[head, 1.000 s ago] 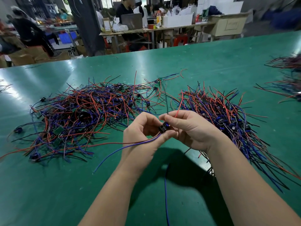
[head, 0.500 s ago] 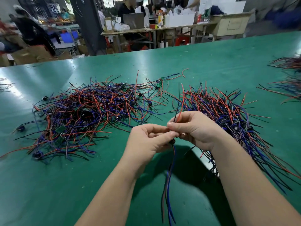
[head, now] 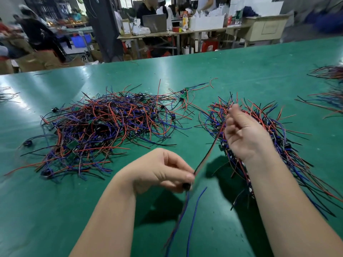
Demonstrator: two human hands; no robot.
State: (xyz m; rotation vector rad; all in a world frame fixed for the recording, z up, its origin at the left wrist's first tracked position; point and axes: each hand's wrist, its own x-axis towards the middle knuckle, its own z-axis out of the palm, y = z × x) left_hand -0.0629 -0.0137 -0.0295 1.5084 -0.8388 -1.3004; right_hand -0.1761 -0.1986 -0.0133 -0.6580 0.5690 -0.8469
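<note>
left hand (head: 163,169): grip narrow, thumb and fingertips pinching a small black component (head: 186,186). We read it as held just above the tabletop (head: 241,71), toward the near edge, roughly mid-width.
black component: at the left fingertips, motion-blurred, so we can't tell its type.
right hand (head: 245,134): grip closed, fingers curled round the far end of the red-black wire pair (head: 209,149); the contact point is blurred. The hand sits higher and farther from the near edge than the left hand, over the right pile.
red-black wire pair: runs straight from the black component up to the right hand, clear of the tabletop.
blue leads (head: 193,219): hang from the black component toward the near edge. We count at least two, one blurred.
right pile (head: 289,145): red, blue and black wires with small dark parts, toward the right edge. The right forearm crosses over it.
left pile (head: 104,127): larger tangle of the same wires, left of centre, with small green boards (head: 72,144) in it. It is well apart from the left hand.
piles: side by side, green tabletop showing between their main masses.
right edge: more wire bundles (head: 328,84), blurred.
left edge: a few thin strands (head: 7,93).
beyond far edge: benches (head: 185,32) with boxes, a laptop (head: 155,23) and people standing. We can't make out detail.
</note>
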